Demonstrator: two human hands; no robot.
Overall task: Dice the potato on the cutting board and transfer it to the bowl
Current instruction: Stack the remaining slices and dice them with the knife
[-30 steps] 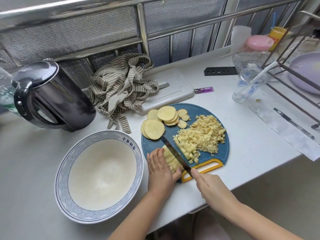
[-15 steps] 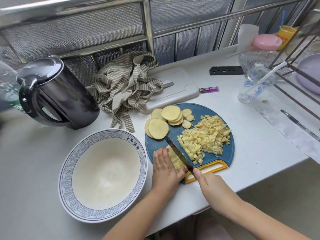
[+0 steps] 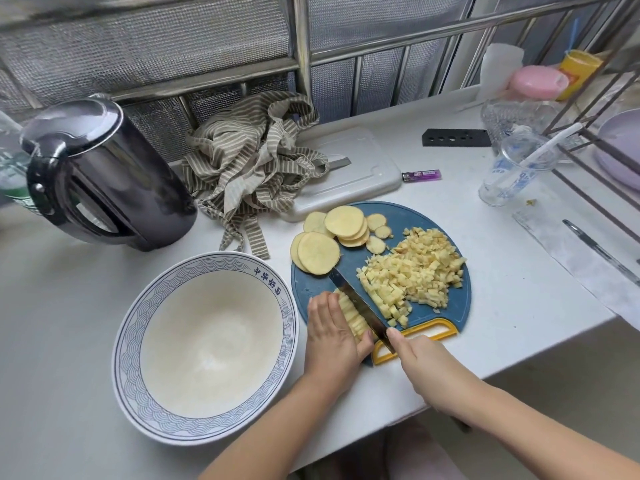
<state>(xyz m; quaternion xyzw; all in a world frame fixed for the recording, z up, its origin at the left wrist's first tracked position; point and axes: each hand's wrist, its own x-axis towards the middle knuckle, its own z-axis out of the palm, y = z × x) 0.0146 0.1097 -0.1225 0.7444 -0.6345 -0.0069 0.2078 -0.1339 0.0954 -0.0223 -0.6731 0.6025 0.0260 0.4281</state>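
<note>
Dicing underway: left hand (image 3: 334, 332) holds potato strips (image 3: 354, 315), right hand (image 3: 420, 358) grips knife (image 3: 360, 304); next cut probably needs retreating fingertips.

Bowl (image 3: 207, 344) left of cutting board (image 3: 450, 306), kettle (image 3: 104, 174) behind bowl, diced potato (image 3: 412, 271) on board

The bowl (image 3: 268, 279) carries four blue Chinese characters on the inner band of its rim, on the far side; they read 中华好面. Blue print on the clear plastic cup (image 3: 512, 174), the marking on the purple lighter (image 3: 421, 175) and the green label of the bottle (image 3: 14, 181) at the left edge are too blurred to read.
</note>
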